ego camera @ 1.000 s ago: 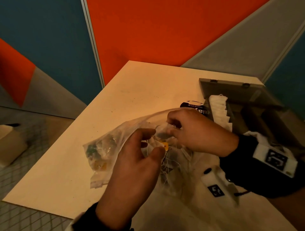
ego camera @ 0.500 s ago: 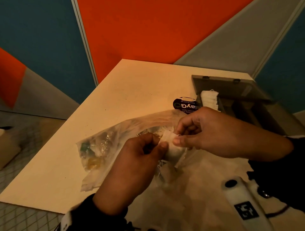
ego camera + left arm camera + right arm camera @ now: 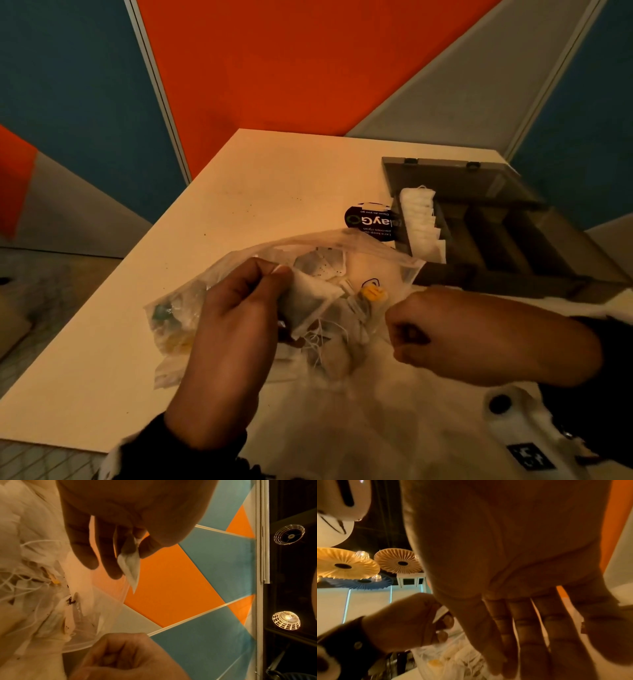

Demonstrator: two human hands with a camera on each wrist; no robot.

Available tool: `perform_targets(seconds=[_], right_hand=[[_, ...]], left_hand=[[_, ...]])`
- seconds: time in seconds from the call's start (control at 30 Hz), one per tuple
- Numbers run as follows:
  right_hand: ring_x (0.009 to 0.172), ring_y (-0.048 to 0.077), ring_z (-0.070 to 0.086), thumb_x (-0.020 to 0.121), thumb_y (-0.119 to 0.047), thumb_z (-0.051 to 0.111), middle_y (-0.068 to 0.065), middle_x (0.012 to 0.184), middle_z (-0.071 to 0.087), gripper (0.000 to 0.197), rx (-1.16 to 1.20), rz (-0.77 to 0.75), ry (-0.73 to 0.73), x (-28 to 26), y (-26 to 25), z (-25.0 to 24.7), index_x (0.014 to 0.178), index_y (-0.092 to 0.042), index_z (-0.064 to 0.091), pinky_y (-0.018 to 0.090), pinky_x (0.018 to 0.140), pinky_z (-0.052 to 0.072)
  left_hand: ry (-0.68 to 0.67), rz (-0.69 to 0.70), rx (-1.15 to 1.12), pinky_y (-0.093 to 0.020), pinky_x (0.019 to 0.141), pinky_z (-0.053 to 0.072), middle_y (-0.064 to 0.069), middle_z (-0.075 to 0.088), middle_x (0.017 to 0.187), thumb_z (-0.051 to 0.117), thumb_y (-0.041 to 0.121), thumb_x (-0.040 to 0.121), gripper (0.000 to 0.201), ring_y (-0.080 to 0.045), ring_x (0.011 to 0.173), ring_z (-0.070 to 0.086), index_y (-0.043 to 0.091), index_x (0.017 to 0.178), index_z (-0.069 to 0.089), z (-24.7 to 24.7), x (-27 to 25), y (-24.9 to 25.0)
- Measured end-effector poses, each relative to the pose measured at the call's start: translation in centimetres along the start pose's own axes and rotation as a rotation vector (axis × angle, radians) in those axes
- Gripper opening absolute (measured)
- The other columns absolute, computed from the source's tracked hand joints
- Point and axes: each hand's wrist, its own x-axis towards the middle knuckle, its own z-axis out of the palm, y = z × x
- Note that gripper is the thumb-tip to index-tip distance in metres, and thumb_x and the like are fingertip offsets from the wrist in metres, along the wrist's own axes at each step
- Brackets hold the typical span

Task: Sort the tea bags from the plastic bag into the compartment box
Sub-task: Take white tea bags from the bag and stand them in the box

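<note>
The left hand (image 3: 236,329) is pinching a white tea bag (image 3: 310,301) over the open plastic bag (image 3: 346,260). At three o'clock, the right hand (image 3: 445,337) is curling into an empty-looking fist. At one o'clock, the compartment box (image 3: 507,236) is holding white bags.

The plastic bag (image 3: 239,274) under my hands is thin, clear, crinkled film with a faint sheen, and the tea bag (image 3: 308,298) I pinch is matt, fibrous white paper. At centre right of the head view, the compartment box (image 3: 479,281) looks like dull grey-brown wood, holding matt white paper sachets (image 3: 423,226). The table (image 3: 257,192) is smooth, pale and matt, speckled with dark crumbs.
</note>
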Motion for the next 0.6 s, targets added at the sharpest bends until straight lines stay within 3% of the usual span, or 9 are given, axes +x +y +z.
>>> perform_targets(seconds=[0.1,0.23,0.37,0.53,0.6], right_hand=[[0.085,0.010,0.054,0.097,-0.027,0.050,-0.007,0.098,0.059,0.011,-0.150,0.022,0.033,1.2,0.1,1.0,0.103,-0.024,0.059,0.023,0.068,0.040],[0.093,0.007,0.047,0.096,-0.018,0.050,-0.004,0.115,0.054,0.025,-0.084,-0.085,0.160,3.1,-0.7,0.9,0.120,-0.026,0.052,0.021,0.076,0.037],[0.100,0.023,0.055,0.090,-0.014,0.054,0.006,0.110,0.058,0.022,-0.021,-0.152,0.270,6.3,-1.7,0.3,0.112,-0.015,0.056,0.040,0.085,0.048],[0.085,0.027,0.062,0.081,-0.025,0.070,0.010,0.095,0.065,0.026,-0.014,-0.130,0.181,8.2,-2.3,-0.2,0.101,-0.009,0.065,0.036,0.071,0.052],[0.085,0.026,0.063,0.078,-0.028,0.074,0.010,0.096,0.067,0.032,-0.034,-0.130,0.187,8.4,-2.2,-0.3,0.103,-0.009,0.066,0.036,0.072,0.054]], left_hand=[[0.028,-0.010,-0.025,-0.038,0.053,0.052,-0.011,0.071,0.076,0.053,0.019,0.096,0.028,-0.031,0.064,0.066,0.015,0.076,0.071,0.1,0.0,-0.1],[0.027,-0.061,-0.058,-0.034,0.047,0.052,-0.008,0.072,0.073,0.054,0.017,0.096,0.026,-0.024,0.057,0.065,0.015,0.077,0.072,0.2,-0.3,-0.2],[0.015,-0.138,-0.082,-0.034,0.043,0.053,-0.008,0.073,0.070,0.052,0.013,0.097,0.016,-0.025,0.053,0.068,0.012,0.091,0.067,0.4,-0.4,-0.6],[0.116,-0.188,-0.108,-0.032,0.043,0.050,-0.014,0.071,0.072,0.053,0.012,0.098,0.015,-0.026,0.051,0.065,0.013,0.098,0.067,0.6,0.6,-1.7],[0.138,-0.206,-0.142,-0.031,0.044,0.051,-0.017,0.071,0.080,0.051,0.013,0.098,0.017,-0.028,0.057,0.066,0.013,0.102,0.068,0.5,1.1,-1.8]])
